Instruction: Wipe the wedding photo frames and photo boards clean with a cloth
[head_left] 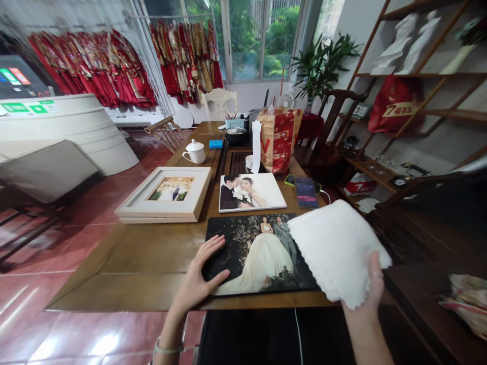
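A dark wedding photo panel [236, 243] lies flat at the near edge of the wooden table [144, 253]. My left hand [201, 271] rests on its left side, fingers spread and thumb apart. In my right hand [371, 291] is a white cloth [338, 248], gripped at its lower right corner and held up over the panel's right end. The cloth hides that end of the panel. Just behind lies a lighter wedding photo panel [266, 192]. To its left sits a pale picture frame [203, 195] with a small wedding photo inside.
A lidded white cup [196, 152], a blue box [215, 144] and a red-and-tan paper bag [279, 139] stand farther back. At the right are a phone [307, 192] with a white cable and a wooden shelf [403, 134]. A pale counter [76, 132] stands left.
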### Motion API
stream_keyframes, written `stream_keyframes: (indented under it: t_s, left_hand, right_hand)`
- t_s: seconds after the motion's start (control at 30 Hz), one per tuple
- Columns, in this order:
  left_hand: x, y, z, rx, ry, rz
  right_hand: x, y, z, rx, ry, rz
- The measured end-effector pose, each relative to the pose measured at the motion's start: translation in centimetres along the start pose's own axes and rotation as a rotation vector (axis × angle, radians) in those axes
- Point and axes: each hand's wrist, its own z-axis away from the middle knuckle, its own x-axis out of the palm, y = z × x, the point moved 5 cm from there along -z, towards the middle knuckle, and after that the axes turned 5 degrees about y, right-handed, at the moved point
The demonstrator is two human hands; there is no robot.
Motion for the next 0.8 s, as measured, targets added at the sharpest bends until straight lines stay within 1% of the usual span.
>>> stream_keyframes:
  t_s: [0.07,0.13,0.17,0.2,0.23,0.27,0.33,0.37,0.4,0.43,0.47,0.53,0.63,0.7,0.8]
  left_hand:
    - [0.0,-0.1,0.0,0.008,0.004,-0.015]
    - [0.0,-0.1,0.0,0.016,0.012,-0.026]
    - [0.0,-0.1,0.0,0.019,0.015,-0.030]
    - [0.0,-0.1,0.0,0.022,0.018,-0.031]
    - [0.0,-0.1,0.0,0.023,0.022,-0.030]
    - [-0.1,-0.2,0.0,0.024,0.025,-0.026]
    - [-0.1,-0.2,0.0,0.023,0.031,-0.019]
    - [-0.1,-0.3,-0.1,0.021,0.031,-0.016]
    - [-0.1,-0.3,-0.1,0.019,0.030,-0.014]
    - [-0.1,-0.3,-0.1,0.019,0.029,-0.012]
    - [-0.1,-0.3,-0.1,0.020,0.025,-0.010]
    - [0.0,-0.3,-0.1,0.025,0.019,-0.007]
    - [0.0,-0.3,0.0,0.033,0.014,-0.007]
    - [0.1,-0.4,0.0,0.036,0.011,-0.013]
    - [0.2,-0.4,0.0,0.035,0.005,-0.026]
  right_hand:
    - [0.7,-1.5,-0.4,-0.101,0.027,0.057]
    - [1.7,-3.5,-0.8,-0.277,0.039,0.179]
    - [2.5,-4.5,-1.0,-0.395,0.009,0.273]
    - [3.7,-5.4,-1.0,-0.529,-0.065,0.384]
    - [5.1,-5.9,-0.8,-0.668,-0.195,0.502]
    - [6.6,-6.1,-0.3,-0.797,-0.377,0.628]
    - [9.3,-5.1,0.9,-1.013,-0.762,0.863]
    - [10.3,-4.2,1.4,-1.100,-0.899,0.972]
    - [11.0,-3.3,1.7,-1.166,-0.981,1.078]
    - [11.6,-2.2,1.8,-1.205,-1.023,1.187]
    - [12.1,-1.2,1.7,-1.218,-1.038,1.286]
    - [12.9,0.8,1.2,-1.180,-1.054,1.424]
    - [13.6,2.6,0.6,-1.094,-1.052,1.481]
    - [13.8,3.1,0.4,-1.047,-1.043,1.479]
    - [13.8,3.5,0.3,-0.966,-1.064,1.511]
